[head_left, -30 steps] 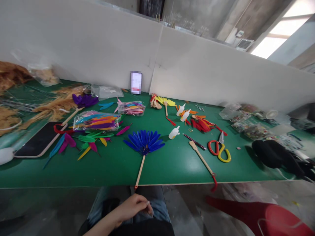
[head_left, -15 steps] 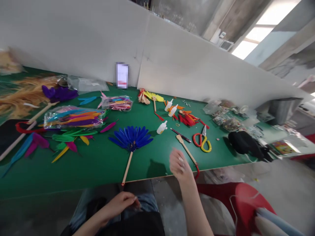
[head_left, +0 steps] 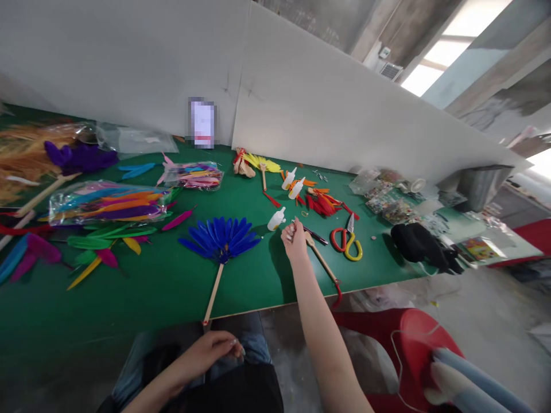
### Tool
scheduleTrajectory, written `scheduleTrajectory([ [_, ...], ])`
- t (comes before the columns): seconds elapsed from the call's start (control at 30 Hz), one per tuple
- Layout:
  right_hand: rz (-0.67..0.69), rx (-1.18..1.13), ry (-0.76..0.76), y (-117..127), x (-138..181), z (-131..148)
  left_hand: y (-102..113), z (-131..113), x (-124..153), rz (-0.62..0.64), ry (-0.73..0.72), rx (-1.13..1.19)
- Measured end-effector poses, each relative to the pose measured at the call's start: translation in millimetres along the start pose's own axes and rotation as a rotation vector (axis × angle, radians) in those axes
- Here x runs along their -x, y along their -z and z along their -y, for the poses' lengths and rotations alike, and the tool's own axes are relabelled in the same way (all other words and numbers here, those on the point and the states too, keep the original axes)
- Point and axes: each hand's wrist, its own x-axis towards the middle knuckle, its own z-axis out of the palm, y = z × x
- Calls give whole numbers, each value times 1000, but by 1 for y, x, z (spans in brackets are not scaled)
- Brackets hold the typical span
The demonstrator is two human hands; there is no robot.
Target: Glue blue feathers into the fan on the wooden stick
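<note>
My right hand (head_left: 294, 238) is over the green table with its fingers curled in. Whatever it may hold is hidden. Just to its left stands a white glue bottle (head_left: 276, 219), and a dark pen (head_left: 316, 235) lies partly behind the fingers. Beside the wrist rests a bare wooden handle (head_left: 323, 258) with a red cord at its lower end. Above my lap, my left hand (head_left: 220, 348) is loosely closed, with nothing seen in it. A blue feather fan (head_left: 221, 241) on a wooden stick lies ahead of it, the stick's end at the table edge.
Scissors (head_left: 346, 241) with red and yellow handles lie right of the wooden handle. Two more glue bottles (head_left: 296, 188) stand behind, near red feathers (head_left: 322, 202). Bagged feathers (head_left: 109, 203) and loose ones fill the left. A red chair (head_left: 415, 332) stands at right.
My right hand has moved forward over the table, up to the glue bottle and pen. The left hand stays above my lap. The whole view has shifted slightly.
</note>
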Motion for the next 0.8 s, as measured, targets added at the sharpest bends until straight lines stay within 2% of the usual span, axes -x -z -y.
scheduleTrajectory([
  [0.17,-31,-1,115,4,-2,-3,2,8,-6,-15,27,35],
  [0.33,-38,17,171,10,-2,-5,2,6,-5,-9,37,25],
  [0.8,51,203,303,17,2,-9,-2,-2,3,22,-46,-133],
])
